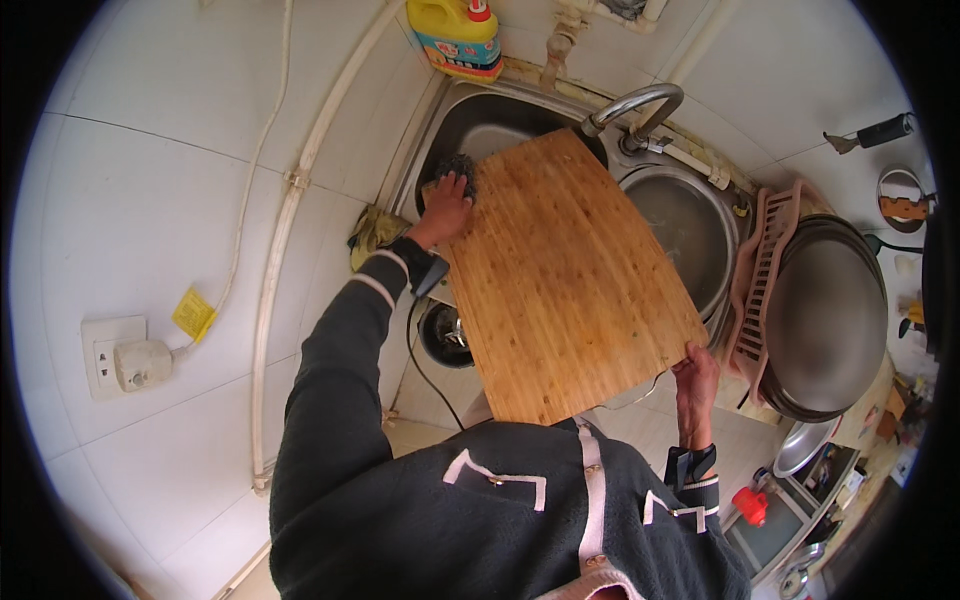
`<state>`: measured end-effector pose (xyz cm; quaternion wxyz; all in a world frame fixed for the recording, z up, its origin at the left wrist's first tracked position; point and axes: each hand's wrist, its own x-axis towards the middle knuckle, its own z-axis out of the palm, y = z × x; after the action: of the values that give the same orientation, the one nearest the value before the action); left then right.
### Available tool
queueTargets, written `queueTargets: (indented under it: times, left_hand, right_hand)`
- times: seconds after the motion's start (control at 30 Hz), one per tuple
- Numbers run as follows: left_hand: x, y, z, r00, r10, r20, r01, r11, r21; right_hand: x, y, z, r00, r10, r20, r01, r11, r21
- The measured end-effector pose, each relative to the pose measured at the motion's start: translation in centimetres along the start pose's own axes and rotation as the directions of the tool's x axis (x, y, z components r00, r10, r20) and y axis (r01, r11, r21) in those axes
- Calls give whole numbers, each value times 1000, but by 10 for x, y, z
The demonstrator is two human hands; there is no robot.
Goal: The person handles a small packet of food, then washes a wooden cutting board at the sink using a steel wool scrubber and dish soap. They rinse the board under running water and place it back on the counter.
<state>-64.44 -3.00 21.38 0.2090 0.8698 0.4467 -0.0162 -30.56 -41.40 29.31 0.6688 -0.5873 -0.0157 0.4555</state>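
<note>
A large wooden cutting board [570,277] lies tilted across the sink, its near edge close to my body. My left hand [448,206] presses a dark steel-wool scourer [457,172] at the board's far left edge. At the near right corner, my right hand [696,371] grips the board's edge. Behind the board shows part of the left sink basin [495,120]. A round metal basin [682,225] holding cloudy water stands to the right, partly covered by the board. The chrome faucet [645,105] arches above the board's far corner.
A yellow detergent bottle [457,41] stands behind the sink. On the right are a pink plastic rack [765,277] and a large round pan or lid [829,322]. A yellowish cloth [373,236] hangs at the sink's left edge. A dark bin [442,335] sits below.
</note>
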Motion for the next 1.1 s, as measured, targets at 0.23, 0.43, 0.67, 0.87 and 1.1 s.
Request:
queueTargets:
  times: [0.23,0.43,0.67,0.87,1.1]
  left_hand:
    - [-119,63,21,975,200,101,-187,974,-128]
    - [-10,-7,-7,999,45,17,-48,963,267]
    - [-100,147,20,852,506,134,-484,859,-166]
    - [9,96,15,884,468,20,-455,869,-194]
    - [13,85,10,981,178,82,-159,966,-204]
  right_hand:
    - [2,-1,0,999,10,-38,-11,1000,-20]
    - [4,-1,-3,1000,6,9,-6,1000,-6]
    - [1,-3,1,999,-28,28,28,999,-16]
    - [2,-5,-2,999,-13,38,14,999,-37]
    - [3,-7,-1,1000,-6,5,7,998,-70]
